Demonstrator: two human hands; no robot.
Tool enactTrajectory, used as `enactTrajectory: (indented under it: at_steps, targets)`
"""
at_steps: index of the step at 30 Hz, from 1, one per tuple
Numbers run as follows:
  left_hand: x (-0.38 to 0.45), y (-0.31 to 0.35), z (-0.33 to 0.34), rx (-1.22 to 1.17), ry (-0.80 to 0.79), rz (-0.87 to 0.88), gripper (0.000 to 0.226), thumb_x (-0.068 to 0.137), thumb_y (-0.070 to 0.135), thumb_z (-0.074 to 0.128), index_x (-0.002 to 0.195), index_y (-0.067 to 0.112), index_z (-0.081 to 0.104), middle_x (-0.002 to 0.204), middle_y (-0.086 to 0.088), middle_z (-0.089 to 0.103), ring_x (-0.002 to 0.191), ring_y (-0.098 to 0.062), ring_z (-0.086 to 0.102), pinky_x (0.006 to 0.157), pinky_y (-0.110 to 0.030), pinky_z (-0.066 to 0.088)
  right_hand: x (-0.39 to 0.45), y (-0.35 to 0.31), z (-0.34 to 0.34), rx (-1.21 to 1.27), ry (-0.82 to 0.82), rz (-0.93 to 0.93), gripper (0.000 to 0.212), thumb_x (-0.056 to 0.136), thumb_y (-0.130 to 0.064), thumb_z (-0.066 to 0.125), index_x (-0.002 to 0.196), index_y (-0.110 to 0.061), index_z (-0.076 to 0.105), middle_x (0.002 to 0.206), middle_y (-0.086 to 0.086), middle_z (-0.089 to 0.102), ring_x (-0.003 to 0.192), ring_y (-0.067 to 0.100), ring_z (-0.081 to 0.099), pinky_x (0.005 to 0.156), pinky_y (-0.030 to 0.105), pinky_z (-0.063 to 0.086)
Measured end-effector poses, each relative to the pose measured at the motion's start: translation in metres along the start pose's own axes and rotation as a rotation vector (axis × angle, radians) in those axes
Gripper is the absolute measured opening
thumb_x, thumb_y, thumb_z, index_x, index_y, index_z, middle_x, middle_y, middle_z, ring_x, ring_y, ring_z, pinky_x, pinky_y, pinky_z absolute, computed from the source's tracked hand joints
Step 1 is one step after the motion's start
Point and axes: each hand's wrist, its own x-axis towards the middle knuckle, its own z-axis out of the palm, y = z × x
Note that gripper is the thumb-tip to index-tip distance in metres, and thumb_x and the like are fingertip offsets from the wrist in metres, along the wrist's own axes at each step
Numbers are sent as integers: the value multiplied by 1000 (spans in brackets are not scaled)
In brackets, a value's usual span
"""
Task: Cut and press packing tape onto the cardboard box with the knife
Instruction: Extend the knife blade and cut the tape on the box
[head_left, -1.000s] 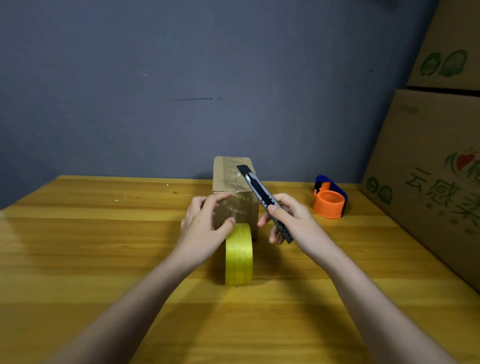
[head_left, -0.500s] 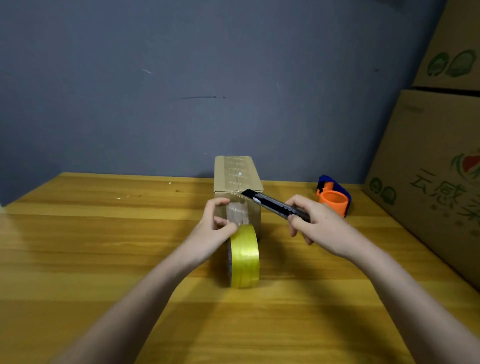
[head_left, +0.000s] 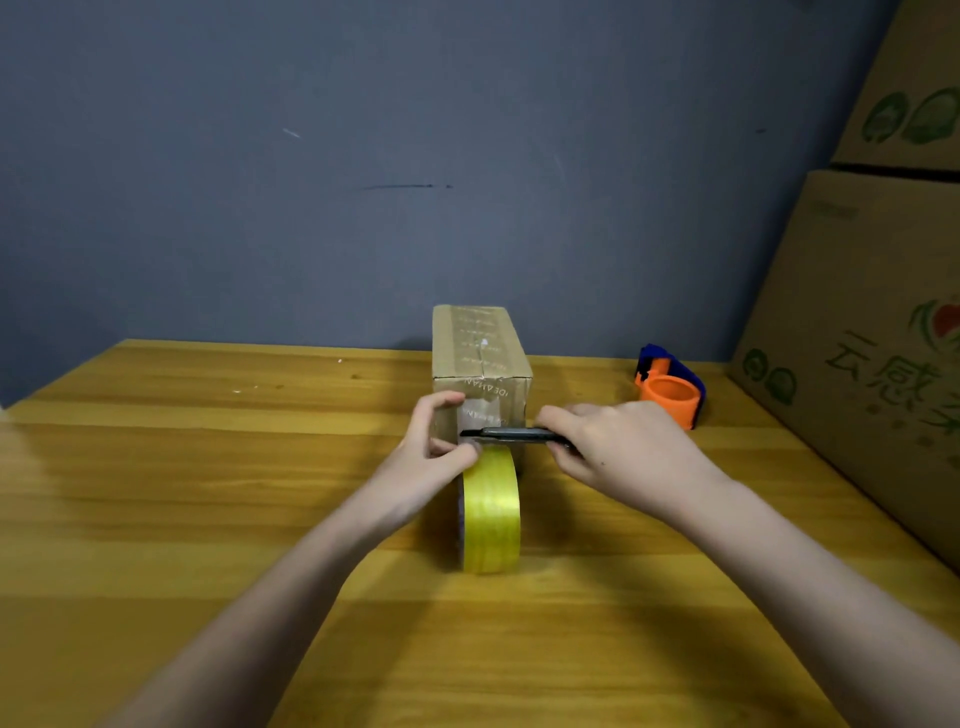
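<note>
A small cardboard box (head_left: 480, 353) stands on the wooden table (head_left: 208, 467), with clear tape running over its top and down its near face. A yellow tape roll (head_left: 491, 512) stands on edge against the box's near side. My left hand (head_left: 431, 452) pinches the tape roll's top edge, fingers against the box's front. My right hand (head_left: 618, 452) grips a black utility knife (head_left: 511, 435), held level, with its tip lying across the tape between roll and box.
An orange and blue tape dispenser (head_left: 670, 387) sits at the back right of the table. Large printed cartons (head_left: 872, 332) are stacked along the right edge. A grey wall rises behind the table.
My right hand has swung the knife down from a raised, tilted pose to level across the tape at the box's front. My left hand stays at the roll.
</note>
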Motion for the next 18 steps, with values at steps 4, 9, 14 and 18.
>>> enactTrajectory:
  at_steps: [4,9,14,18]
  targets:
    - [0,0,1,-17,5,-3,52,83,35,60,127,48,35,97,-4,64,92,-9,56,82,-32,41,6,-4,1,-37,36,-2,21,86,-34,39,88,-23,56,61,-3,57,39,22,53,35,20,21]
    - [-1,3,2,-22,6,4,47,92,23,55,130,43,36,91,0,60,82,-7,53,73,-25,38,10,-11,-5,-110,-20,-12,17,74,-24,71,76,-19,55,51,-1,49,29,21,40,38,17,8]
    - [0,2,2,-9,9,0,47,92,26,56,131,43,36,89,1,59,79,-5,51,71,-23,36,14,-18,-14,-164,-19,-17,24,65,-18,79,69,-16,55,46,0,45,27,21,27,40,15,4]
    - [0,0,0,7,1,-3,46,92,30,56,130,47,35,101,-4,63,90,-10,56,76,-25,37,14,-20,-20,-149,-19,-17,27,60,-16,81,67,-15,55,46,1,34,32,20,19,42,15,3]
